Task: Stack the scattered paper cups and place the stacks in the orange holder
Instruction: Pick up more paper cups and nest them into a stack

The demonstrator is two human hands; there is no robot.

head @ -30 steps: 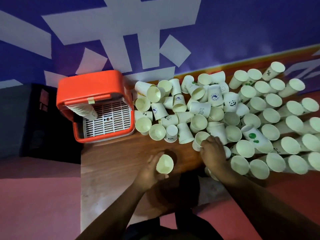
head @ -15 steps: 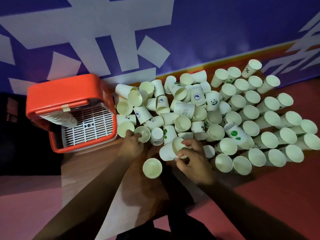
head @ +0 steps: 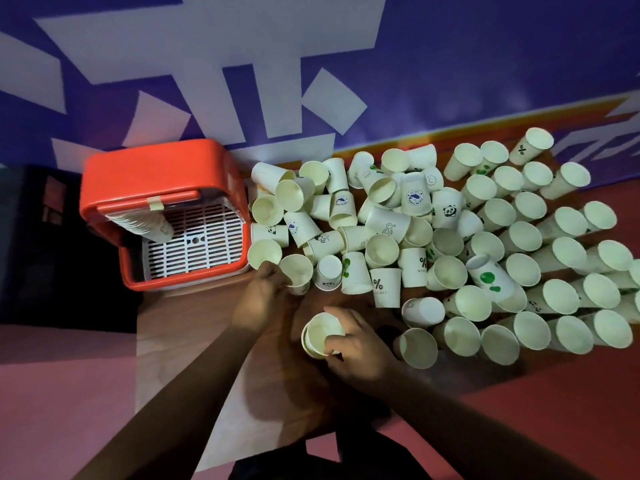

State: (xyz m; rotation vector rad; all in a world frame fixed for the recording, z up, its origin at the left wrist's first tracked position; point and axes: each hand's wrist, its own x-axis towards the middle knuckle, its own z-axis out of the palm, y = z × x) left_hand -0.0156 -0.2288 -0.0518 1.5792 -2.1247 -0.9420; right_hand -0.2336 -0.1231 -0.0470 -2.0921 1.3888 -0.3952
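Head cam was looking straight down on the wooden desk [head: 194,323]. The right hand [head: 360,346] had its fingers [head: 337,315] and thumb curled round a short stack of cups [head: 322,336], mouths up, held near the front edge of the desk and well apart from the orange holder [head: 156,168]. The left hand [head: 261,301] was reaching forward, its fingers curled onto the near rim of an upright cup [head: 298,271] at the front-left corner of the pile (looked like a pinch, though the fingertips were partly hidden). That cup sat just beside the holder's front right corner.

The loose cups [head: 415,237] covered the right half of the desk: a jumble of tipped and upside-down ones near the holder, neater upright ones further right. Some had panda, green-leaf or "%" prints.

Inside the holder, a long stack [head: 152,226] lay on its side along the left wall, over the white grate [head: 197,244]. Behind everything was a blue wall [head: 485,64] with big white shapes.
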